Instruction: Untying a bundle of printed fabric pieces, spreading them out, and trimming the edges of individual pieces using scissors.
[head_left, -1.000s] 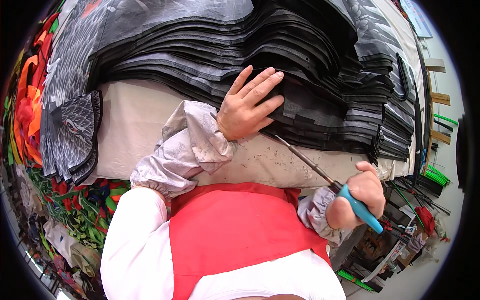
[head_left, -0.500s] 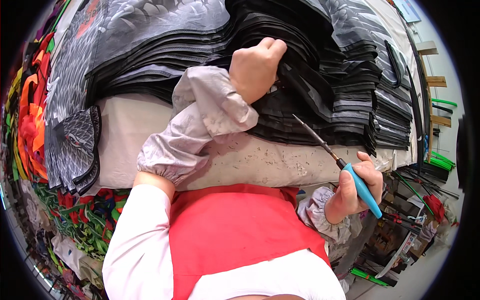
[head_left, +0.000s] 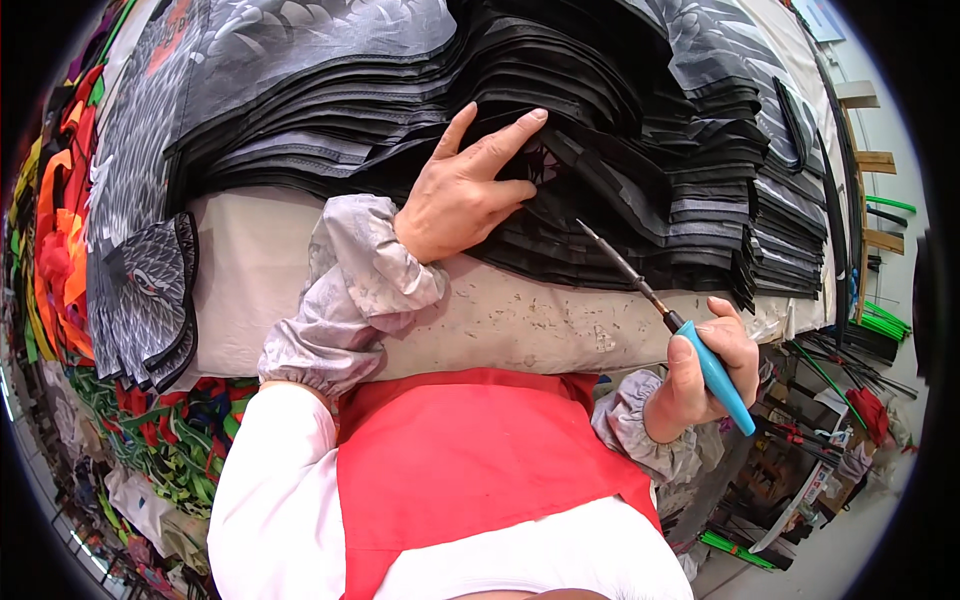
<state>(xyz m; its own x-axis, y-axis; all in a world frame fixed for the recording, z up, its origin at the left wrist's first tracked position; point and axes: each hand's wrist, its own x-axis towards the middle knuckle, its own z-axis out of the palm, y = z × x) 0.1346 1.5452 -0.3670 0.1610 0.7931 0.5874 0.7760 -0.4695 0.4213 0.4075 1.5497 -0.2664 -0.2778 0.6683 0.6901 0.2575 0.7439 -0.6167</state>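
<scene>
My left hand (head_left: 468, 188) rests with fingers spread on a tall stack of cut black and grey fabric pieces (head_left: 620, 150), its fingertips at the layered edges. My right hand (head_left: 705, 365) grips a tool with a blue handle (head_left: 722, 380) and a thin metal tip (head_left: 612, 256). The tip points up-left at the lower edge of the stack, just right of my left hand. Both wrists wear pale gathered sleeve covers, and a red apron covers my front.
The stack lies on a worn beige table (head_left: 520, 320). A smaller pile of grey printed pieces (head_left: 145, 290) sits at the left edge. Bright orange, red and green fabric (head_left: 60, 260) hangs at far left. Wooden and green rods (head_left: 880, 210) stand at right.
My left hand has opened from a fist into spread fingers on the stack. My right hand has shifted the tool's tip up toward the stack's edge.
</scene>
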